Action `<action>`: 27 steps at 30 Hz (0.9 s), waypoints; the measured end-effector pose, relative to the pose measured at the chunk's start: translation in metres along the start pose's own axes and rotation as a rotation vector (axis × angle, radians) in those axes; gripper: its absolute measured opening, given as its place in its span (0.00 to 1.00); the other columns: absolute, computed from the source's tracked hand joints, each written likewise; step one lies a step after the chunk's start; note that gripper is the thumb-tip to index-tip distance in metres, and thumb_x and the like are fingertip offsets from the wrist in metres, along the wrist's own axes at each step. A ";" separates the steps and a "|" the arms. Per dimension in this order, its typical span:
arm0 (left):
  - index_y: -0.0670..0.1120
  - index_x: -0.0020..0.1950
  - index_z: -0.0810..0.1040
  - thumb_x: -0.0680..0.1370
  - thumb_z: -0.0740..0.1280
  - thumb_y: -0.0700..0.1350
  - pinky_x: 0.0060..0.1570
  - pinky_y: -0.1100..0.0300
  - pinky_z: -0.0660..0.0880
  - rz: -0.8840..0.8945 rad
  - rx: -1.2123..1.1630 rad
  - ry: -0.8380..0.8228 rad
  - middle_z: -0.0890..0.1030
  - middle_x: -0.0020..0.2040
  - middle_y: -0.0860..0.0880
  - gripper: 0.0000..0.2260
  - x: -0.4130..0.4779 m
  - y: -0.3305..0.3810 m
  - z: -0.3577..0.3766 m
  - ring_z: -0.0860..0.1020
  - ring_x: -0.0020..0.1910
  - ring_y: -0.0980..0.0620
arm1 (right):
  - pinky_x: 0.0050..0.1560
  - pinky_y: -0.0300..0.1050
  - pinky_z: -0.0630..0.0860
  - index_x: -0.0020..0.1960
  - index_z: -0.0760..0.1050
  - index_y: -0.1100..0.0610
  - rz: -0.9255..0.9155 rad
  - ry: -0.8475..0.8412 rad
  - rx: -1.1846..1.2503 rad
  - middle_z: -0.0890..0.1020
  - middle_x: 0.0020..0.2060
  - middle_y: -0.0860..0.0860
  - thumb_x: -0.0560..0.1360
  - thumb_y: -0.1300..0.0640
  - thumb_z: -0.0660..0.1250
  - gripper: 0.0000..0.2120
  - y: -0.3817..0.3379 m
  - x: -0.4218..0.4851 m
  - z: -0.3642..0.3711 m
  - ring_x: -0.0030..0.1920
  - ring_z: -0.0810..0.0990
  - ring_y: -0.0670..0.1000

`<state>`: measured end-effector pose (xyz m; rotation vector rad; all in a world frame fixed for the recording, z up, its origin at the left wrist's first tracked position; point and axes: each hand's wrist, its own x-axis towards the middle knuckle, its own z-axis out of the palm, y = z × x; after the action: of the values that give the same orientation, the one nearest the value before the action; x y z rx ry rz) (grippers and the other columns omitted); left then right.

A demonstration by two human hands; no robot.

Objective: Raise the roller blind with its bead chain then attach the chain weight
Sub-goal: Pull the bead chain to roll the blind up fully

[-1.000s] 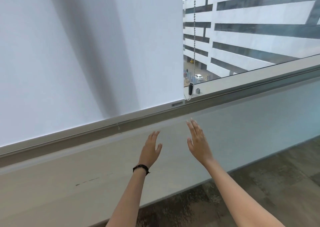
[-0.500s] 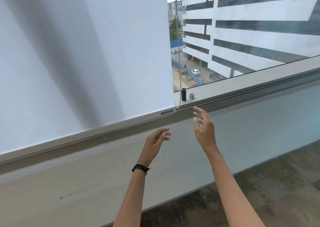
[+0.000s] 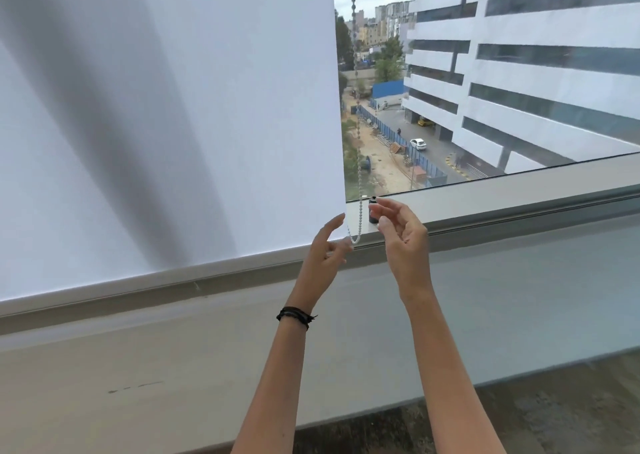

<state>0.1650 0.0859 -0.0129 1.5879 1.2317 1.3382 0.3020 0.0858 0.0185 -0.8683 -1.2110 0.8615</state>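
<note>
**Hands reaching for the chain and its weight**

The left hand (image 3: 325, 256) is sitting just under the bottom loop of the bead chain (image 3: 360, 183). Its first finger is pointing up and the others are bending a little, with their tips right at the loop. I cannot tell if they are pinching the beads. The right hand (image 3: 401, 235) is half curling, with its finger and thumb on either side of the small black chain weight (image 3: 372, 211). The weight is just past its fingertips, between the two hands. I cannot tell if it is gripping the weight or only touching it.

The roller blind (image 3: 173, 107) is hanging all the way down, above and to the far side of the left hand. Its bottom bar (image 3: 207, 270) is lying along the window ledge (image 3: 502, 194). So the lifting is not done yet.

To do this well, the person is needing a firm pinch on one side of the loop only. Long, straight, slow pulls should be keeping the beads from slipping or swinging. The weight is likely best left until the blind is up.

No box, cup or bin is showing here. A black band (image 3: 294, 317) is sitting on the left wrist.
</note>
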 end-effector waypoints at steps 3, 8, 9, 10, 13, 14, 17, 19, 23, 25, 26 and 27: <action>0.54 0.65 0.71 0.81 0.60 0.43 0.49 0.57 0.78 0.014 0.025 -0.015 0.76 0.64 0.51 0.13 0.004 0.006 0.007 0.81 0.48 0.54 | 0.55 0.34 0.75 0.60 0.75 0.57 -0.007 -0.053 0.039 0.81 0.54 0.53 0.77 0.66 0.59 0.14 -0.004 0.008 0.005 0.57 0.79 0.46; 0.45 0.60 0.77 0.81 0.61 0.42 0.55 0.44 0.77 0.049 0.044 0.077 0.82 0.54 0.45 0.10 0.009 0.006 0.018 0.82 0.49 0.46 | 0.50 0.31 0.75 0.60 0.73 0.54 -0.015 -0.136 0.098 0.81 0.53 0.53 0.78 0.66 0.60 0.14 -0.009 0.019 0.008 0.57 0.79 0.46; 0.44 0.58 0.78 0.81 0.61 0.42 0.54 0.43 0.77 0.059 0.043 0.099 0.83 0.53 0.45 0.09 0.010 0.006 0.021 0.82 0.48 0.45 | 0.49 0.31 0.75 0.60 0.73 0.54 -0.018 -0.143 0.114 0.82 0.52 0.53 0.78 0.66 0.59 0.14 -0.010 0.021 0.007 0.55 0.80 0.47; 0.45 0.57 0.79 0.81 0.61 0.42 0.54 0.43 0.78 0.071 0.041 0.117 0.83 0.51 0.46 0.09 0.011 0.006 0.023 0.82 0.47 0.45 | 0.48 0.32 0.76 0.59 0.74 0.54 -0.017 -0.148 0.134 0.82 0.50 0.53 0.78 0.66 0.59 0.14 -0.010 0.022 0.006 0.54 0.81 0.47; 0.46 0.53 0.80 0.80 0.62 0.42 0.50 0.48 0.78 0.113 0.041 0.114 0.84 0.45 0.52 0.07 0.013 0.005 0.028 0.82 0.44 0.49 | 0.47 0.35 0.78 0.58 0.75 0.54 0.002 -0.170 0.178 0.84 0.44 0.50 0.78 0.66 0.58 0.13 -0.012 0.026 0.001 0.47 0.83 0.47; 0.47 0.51 0.80 0.80 0.62 0.43 0.48 0.52 0.78 0.127 0.045 0.097 0.83 0.44 0.55 0.07 0.013 0.005 0.030 0.82 0.43 0.52 | 0.46 0.36 0.79 0.57 0.75 0.54 0.005 -0.184 0.182 0.84 0.43 0.49 0.78 0.65 0.58 0.13 -0.013 0.027 -0.001 0.45 0.83 0.48; 0.54 0.45 0.80 0.79 0.64 0.43 0.44 0.62 0.76 0.139 0.049 0.059 0.83 0.39 0.59 0.08 0.013 0.008 0.037 0.79 0.40 0.58 | 0.46 0.38 0.80 0.55 0.76 0.52 -0.002 -0.221 0.199 0.84 0.41 0.49 0.79 0.64 0.58 0.12 -0.016 0.029 -0.004 0.43 0.84 0.48; 0.55 0.44 0.81 0.79 0.65 0.43 0.47 0.61 0.76 0.143 0.082 0.077 0.83 0.38 0.59 0.09 0.015 0.006 0.042 0.80 0.41 0.57 | 0.46 0.39 0.80 0.54 0.76 0.53 0.000 -0.235 0.209 0.84 0.41 0.49 0.79 0.63 0.59 0.10 -0.016 0.030 -0.007 0.43 0.84 0.49; 0.65 0.41 0.80 0.78 0.66 0.44 0.50 0.69 0.71 0.178 0.168 0.177 0.81 0.41 0.67 0.15 0.014 0.000 0.048 0.77 0.47 0.62 | 0.45 0.39 0.79 0.56 0.76 0.57 -0.008 -0.261 0.231 0.84 0.41 0.52 0.79 0.59 0.59 0.09 -0.014 0.031 -0.012 0.42 0.83 0.49; 0.63 0.41 0.80 0.78 0.65 0.43 0.47 0.73 0.70 0.200 0.154 0.183 0.81 0.40 0.68 0.15 0.014 -0.001 0.051 0.77 0.44 0.64 | 0.46 0.41 0.80 0.55 0.76 0.57 -0.024 -0.273 0.233 0.83 0.40 0.53 0.79 0.57 0.59 0.10 -0.013 0.031 -0.014 0.41 0.83 0.50; 0.61 0.42 0.80 0.77 0.65 0.42 0.46 0.74 0.70 0.205 0.134 0.179 0.81 0.38 0.67 0.13 0.013 -0.002 0.052 0.77 0.42 0.65 | 0.46 0.42 0.79 0.55 0.77 0.57 -0.031 -0.278 0.231 0.82 0.39 0.52 0.79 0.57 0.59 0.10 -0.012 0.031 -0.014 0.41 0.82 0.49; 0.57 0.43 0.81 0.77 0.65 0.42 0.46 0.75 0.70 0.208 0.118 0.168 0.81 0.38 0.67 0.10 0.013 -0.002 0.053 0.78 0.41 0.66 | 0.46 0.41 0.79 0.55 0.77 0.57 -0.037 -0.283 0.229 0.82 0.38 0.52 0.79 0.57 0.59 0.10 -0.012 0.031 -0.014 0.40 0.82 0.48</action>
<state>0.2167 0.1020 -0.0225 1.7540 1.2933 1.5829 0.3217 0.1074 0.0399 -0.5493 -1.3362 1.0953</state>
